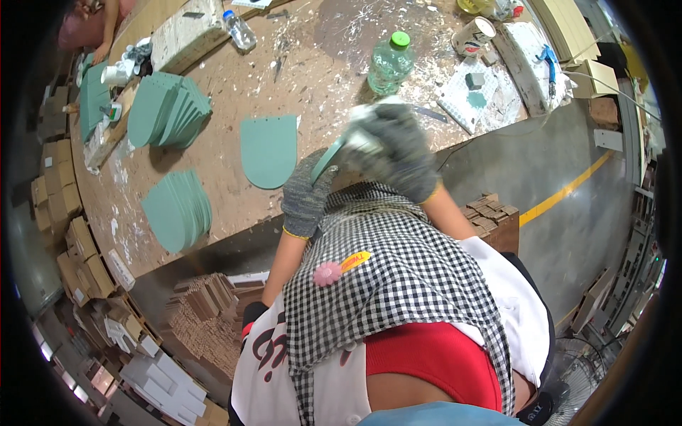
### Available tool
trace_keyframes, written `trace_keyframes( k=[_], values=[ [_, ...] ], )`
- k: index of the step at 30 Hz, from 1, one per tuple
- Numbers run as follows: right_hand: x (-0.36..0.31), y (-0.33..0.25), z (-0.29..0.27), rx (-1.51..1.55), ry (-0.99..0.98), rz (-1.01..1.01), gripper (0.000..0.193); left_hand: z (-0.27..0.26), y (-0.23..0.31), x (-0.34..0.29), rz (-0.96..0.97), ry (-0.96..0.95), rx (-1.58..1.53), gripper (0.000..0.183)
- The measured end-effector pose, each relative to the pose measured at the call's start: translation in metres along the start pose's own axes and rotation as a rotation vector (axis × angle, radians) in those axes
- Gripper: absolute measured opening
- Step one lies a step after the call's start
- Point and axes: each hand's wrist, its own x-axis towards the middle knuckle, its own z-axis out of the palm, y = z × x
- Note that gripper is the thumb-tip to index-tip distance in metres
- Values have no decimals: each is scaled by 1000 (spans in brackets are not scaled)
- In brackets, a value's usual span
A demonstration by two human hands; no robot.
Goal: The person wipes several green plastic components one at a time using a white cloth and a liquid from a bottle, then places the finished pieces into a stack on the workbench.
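My left hand (307,190), in a grey knit glove, is closed round the lower edge of a green panel (328,160), held tilted and seen nearly edge-on in front of my apron. My right hand (399,145), gloved the same way, is against the panel's upper end, smeared by motion. A white cloth-like piece (366,140) shows in its fingers; its exact kind is blurred. To the left of my hands a single green panel with a rounded end (268,152) lies flat on the worktable (234,85). Further left are a fanned stack of green panels (174,209) and another stack (167,110).
A green-capped bottle (391,65) stands beyond my right hand. At the back are a small water bottle (240,33), a paint-smeared cup (473,35) and a white-smeared block (529,67). Another person's arm (106,32) shows far left. Brown boards (206,312) are stacked below the table.
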Motion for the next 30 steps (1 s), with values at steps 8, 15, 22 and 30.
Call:
trace_keyframes(
  k=[8, 15, 22, 30],
  values=[
    [-29, 83, 99, 560, 104, 422, 25, 13, 12, -7, 53, 119, 159, 33],
    [-115, 312, 195, 34, 344, 443, 31, 5, 10, 9, -267, 189, -247, 37],
    [42, 2, 75, 104, -106, 59, 30, -9, 6, -8, -252, 380, -493, 37],
    [16, 80, 53, -167, -302, 207, 42, -65, -72, -13, 91, 523, 153, 44]
  ],
)
